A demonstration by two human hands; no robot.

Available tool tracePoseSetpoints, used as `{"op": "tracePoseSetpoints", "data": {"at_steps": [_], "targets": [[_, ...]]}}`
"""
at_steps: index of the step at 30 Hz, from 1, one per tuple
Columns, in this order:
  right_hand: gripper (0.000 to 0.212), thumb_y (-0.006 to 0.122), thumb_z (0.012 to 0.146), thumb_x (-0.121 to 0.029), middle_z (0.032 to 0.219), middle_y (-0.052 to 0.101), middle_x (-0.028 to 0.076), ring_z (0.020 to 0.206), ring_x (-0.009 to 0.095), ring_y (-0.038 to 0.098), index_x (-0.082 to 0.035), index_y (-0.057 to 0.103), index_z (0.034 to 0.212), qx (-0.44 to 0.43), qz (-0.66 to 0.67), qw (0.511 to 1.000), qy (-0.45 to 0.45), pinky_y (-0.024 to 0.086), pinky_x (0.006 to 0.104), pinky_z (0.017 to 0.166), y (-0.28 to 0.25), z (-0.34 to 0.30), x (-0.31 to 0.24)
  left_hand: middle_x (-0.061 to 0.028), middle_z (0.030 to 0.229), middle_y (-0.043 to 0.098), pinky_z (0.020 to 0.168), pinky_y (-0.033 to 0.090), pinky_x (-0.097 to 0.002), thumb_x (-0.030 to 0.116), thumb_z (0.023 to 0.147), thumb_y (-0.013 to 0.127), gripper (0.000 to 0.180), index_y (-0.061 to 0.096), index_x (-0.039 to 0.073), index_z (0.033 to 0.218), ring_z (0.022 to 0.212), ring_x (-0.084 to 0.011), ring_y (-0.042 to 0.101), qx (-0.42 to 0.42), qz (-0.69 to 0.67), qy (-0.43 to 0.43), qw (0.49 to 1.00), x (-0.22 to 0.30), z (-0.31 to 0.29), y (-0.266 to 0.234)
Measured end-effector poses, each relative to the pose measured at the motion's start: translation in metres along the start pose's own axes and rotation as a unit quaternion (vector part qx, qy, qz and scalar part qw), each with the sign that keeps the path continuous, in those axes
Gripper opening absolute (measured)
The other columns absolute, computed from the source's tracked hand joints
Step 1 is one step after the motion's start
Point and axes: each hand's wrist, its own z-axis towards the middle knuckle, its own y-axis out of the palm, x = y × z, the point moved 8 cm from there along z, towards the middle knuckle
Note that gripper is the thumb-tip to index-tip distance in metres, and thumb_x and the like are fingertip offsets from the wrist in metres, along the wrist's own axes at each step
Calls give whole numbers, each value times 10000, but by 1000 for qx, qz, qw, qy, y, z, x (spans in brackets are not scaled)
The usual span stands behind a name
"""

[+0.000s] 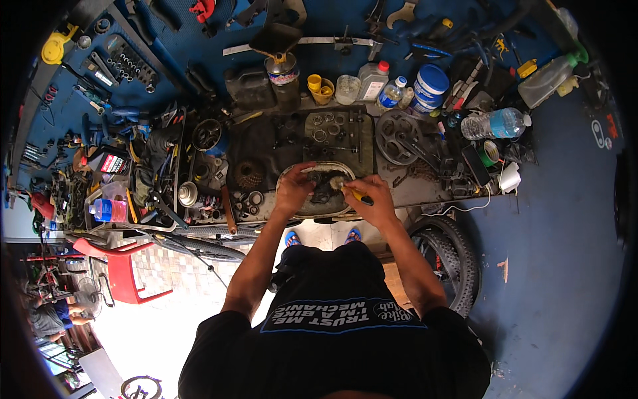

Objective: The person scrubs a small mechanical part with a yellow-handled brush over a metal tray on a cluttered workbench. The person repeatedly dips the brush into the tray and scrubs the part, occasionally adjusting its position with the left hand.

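Note:
My left hand (295, 188) grips a dark, greasy metal part (323, 188) over an oval metal basin (330, 166) at the front of the workbench. My right hand (367, 196) holds a yellow-handled brush (357, 194) with its pale bristle end against that part. Both forearms come up from the lower edge, above my black shirt. What lies in the basin under my hands is hidden.
The cluttered bench (425, 194) carries a sprocket cassette (248, 175), a dark tray of small rings (335, 130), a chainring (397, 135), bottles and jars (372, 81), a water bottle (495, 122). Tools hang on the blue wall. A tyre (450, 256) leans below right; a red chair (123, 269) stands left.

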Motion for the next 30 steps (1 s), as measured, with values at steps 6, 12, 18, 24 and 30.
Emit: {"op": "tracePoseSetpoints", "data": {"at_steps": [6,12,18,24,30], "targets": [[281,880,932,-290,1076,787,68,1083,267,685,-138,868,1168,55,150,985,-64,508,419,1015,5,17,-43,-172,1018,841,804,620,-380,105,895,857,350,806,23,1231,885,-215,815,77,255,52,963,7,-2,-11],[270,866,945,-292,972,772,71,1057,263,697,-154,865,1177,80,98,992,23,538,414,943,6,16,-20,-157,920,846,779,619,-347,173,895,895,388,812,12,1239,844,-193,819,102,223,24,969,22,-12,-16],[202,819,997,-240,965,772,73,952,223,697,-102,847,1142,56,84,994,28,560,360,864,10,18,-24,-162,965,846,794,620,-360,165,924,883,351,819,51,1251,863,-201,820,134,194,58,970,30,-13,-16],[236,743,1055,-280,931,827,35,940,187,649,-59,803,1111,46,151,982,102,521,352,902,20,15,-17,-152,971,846,798,610,-339,123,937,873,333,818,62,1259,857,-178,806,130,170,67,975,33,-10,-11],[267,710,1063,-309,903,819,38,972,198,656,-64,805,1111,28,146,979,139,518,356,925,17,16,-13,-161,1008,845,814,607,-344,116,940,869,323,819,64,1255,887,-189,806,123,157,74,977,31,-9,-11]]}}
